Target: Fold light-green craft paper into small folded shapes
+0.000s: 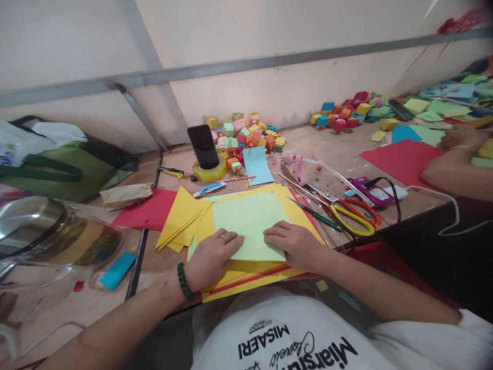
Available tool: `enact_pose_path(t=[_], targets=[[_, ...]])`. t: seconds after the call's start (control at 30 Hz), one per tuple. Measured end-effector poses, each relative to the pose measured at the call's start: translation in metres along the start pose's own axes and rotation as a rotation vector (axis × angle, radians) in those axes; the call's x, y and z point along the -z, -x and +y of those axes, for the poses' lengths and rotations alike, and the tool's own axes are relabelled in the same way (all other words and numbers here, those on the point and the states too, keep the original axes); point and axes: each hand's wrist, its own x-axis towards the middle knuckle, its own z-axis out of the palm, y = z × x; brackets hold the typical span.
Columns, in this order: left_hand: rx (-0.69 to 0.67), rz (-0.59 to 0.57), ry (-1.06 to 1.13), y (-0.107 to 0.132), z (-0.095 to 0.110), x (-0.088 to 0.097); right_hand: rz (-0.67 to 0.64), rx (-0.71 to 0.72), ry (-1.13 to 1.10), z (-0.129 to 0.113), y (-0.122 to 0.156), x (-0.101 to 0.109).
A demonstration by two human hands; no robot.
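pale green paper (252,221) lies on yellow sheets (246,269), left hand (211,257) and right hand (296,242) resting open on it, apparently in a flattening step, the next move probably calling for even pressure

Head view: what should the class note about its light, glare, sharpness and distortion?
Head view, centre: bright, fairly even light on the pale green paper sheet; head view, left: bright reflections on the clear, silver-topped jug, apparently stretched by the wide lens; head view, lower right: deep shadow below the brown tabletop; head view, back: small multicoloured paper cubes look slightly soft.
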Motion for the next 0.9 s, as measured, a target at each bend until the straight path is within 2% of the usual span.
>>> enact_pose_path(t=[0.2, 0.27, 0.37, 0.67, 0.9], targets=[[0.31, -0.044, 0.499, -0.01, -0.033, 0.004, 0.032, -0.364, -0.247, -0.003, -0.004, 0.012], [0.375, -0.106, 0.561, -0.014, -0.038, 0.005, 0.013, -0.528, -0.321, -0.001, -0.007, 0.011], [0.37, -0.158, 0.521, -0.02, -0.038, 0.008, 0.024, -0.705, -0.387, 0.003, -0.012, 0.008], [0.43, -0.172, 0.337, -0.032, -0.039, 0.0, 0.046, -0.804, -0.498, 0.006, -0.016, 0.007], [0.425, -0.165, 0.376, -0.033, -0.04, 0.0, 0.064, -0.846, -0.446, 0.005, -0.019, 0.008]])
